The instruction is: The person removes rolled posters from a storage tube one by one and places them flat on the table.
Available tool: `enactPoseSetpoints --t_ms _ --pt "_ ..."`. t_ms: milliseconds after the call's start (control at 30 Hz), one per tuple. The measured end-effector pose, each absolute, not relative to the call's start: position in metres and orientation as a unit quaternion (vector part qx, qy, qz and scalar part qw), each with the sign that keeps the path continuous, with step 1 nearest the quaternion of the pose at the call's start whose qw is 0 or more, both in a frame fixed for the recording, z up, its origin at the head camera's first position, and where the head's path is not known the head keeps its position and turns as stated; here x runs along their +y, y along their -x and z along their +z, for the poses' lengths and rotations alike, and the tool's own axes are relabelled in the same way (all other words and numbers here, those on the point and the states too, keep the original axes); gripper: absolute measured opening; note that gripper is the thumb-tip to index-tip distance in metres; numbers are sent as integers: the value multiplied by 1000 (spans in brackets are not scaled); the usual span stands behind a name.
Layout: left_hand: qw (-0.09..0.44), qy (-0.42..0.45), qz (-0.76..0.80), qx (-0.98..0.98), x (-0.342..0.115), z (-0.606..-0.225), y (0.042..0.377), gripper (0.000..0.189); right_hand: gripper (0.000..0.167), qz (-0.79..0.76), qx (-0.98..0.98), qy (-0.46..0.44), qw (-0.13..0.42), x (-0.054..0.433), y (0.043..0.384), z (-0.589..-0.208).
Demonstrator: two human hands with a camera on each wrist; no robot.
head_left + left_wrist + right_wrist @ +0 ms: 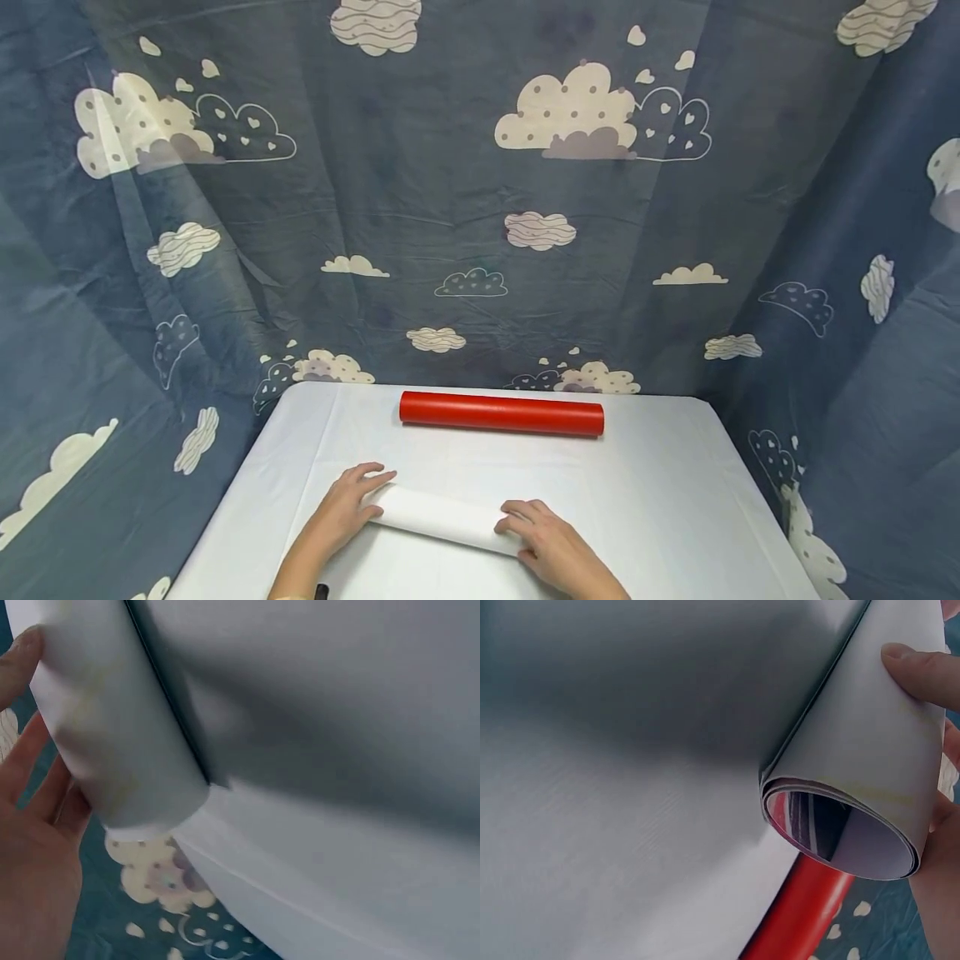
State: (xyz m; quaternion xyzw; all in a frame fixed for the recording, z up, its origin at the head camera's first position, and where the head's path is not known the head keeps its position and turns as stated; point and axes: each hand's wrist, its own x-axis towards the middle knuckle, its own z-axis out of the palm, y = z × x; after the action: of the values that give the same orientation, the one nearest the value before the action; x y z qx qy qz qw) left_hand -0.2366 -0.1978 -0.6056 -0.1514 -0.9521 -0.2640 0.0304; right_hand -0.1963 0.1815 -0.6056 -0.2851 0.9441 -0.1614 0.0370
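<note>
The left hand [347, 505] held the left end portion of a white roll [446, 517], its thumb and fingers parted to about the roll's width. The thumb bore on the near side; the other fingers lay along the far side. The right hand [557, 543] held the right end portion in a similar grip, its thumb on the outer surface and its fingers bent over toward the far side, partly hidden. The roll thus lay between the two sets of fingers, slightly slanted, its right end nearer the person. In the right wrist view, the hollow end just beside the right fingers showed layered edges and dark and reddish areas inside. A red roll [501, 413] lay beyond both hands' fingers, apart from them, on the white tabletop [660, 483]. A cloud-patterned curtain [450, 192] hung behind it.
</note>
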Motion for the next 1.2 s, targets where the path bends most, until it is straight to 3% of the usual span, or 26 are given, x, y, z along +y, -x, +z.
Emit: enactPoseSetpoints --t_ms 533,967,1200 --pt "-131 162 -196 -958 -182 -574 253 70 48 -110 955 268 -56 195 213 -612" --pt "-220 190 -185 -939 -164 -560 246 65 43 -100 959 188 -184 185 220 -620" --pt "-266 216 -235 -910 -157 -567 234 66 43 -175 966 105 -157 167 227 -628"
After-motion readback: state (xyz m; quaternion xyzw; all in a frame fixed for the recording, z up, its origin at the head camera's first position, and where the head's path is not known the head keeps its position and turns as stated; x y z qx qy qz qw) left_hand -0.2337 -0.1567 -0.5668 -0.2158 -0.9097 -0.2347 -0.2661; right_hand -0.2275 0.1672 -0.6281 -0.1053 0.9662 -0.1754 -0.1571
